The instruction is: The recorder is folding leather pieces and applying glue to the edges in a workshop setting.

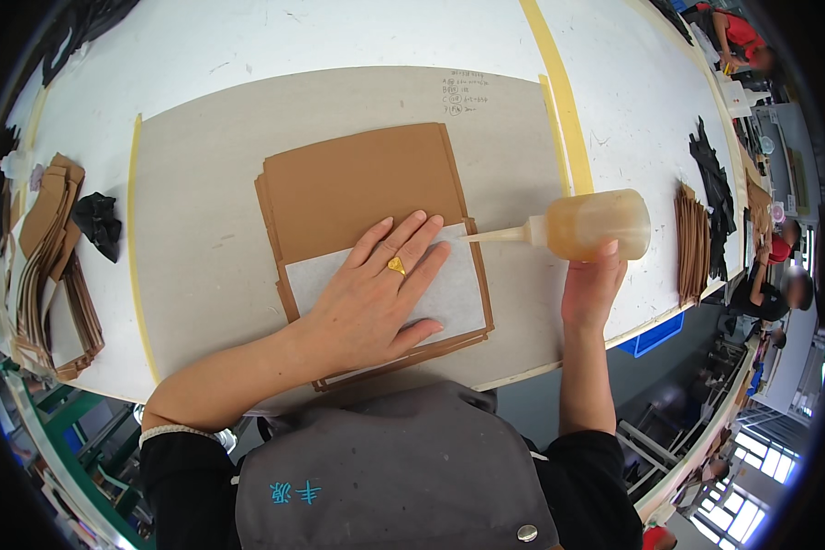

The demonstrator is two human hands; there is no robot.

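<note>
My left hand (376, 284) lies flat with fingers spread on a white sheet (463, 293). That sheet covers the near part of a brown panel (362, 183), which looks like leather or card and rests on more brown pieces whose edges stick out around it. In my right hand (594, 289) is a squeeze bottle (600, 225) of amber liquid, tipped on its side. Its long thin nozzle (495, 236) points left, with the tip close to the right edge of the white sheet. I cannot tell whether the tip touches.
A grey board (202, 211) edged with yellow tape (564, 101) lies under the work. Stacked brown pieces (41, 266) and a crumpled black bundle (98, 225) are at the left. More brown strips (692, 243) and black strips (713, 188) sit at the right. Other people are beyond.
</note>
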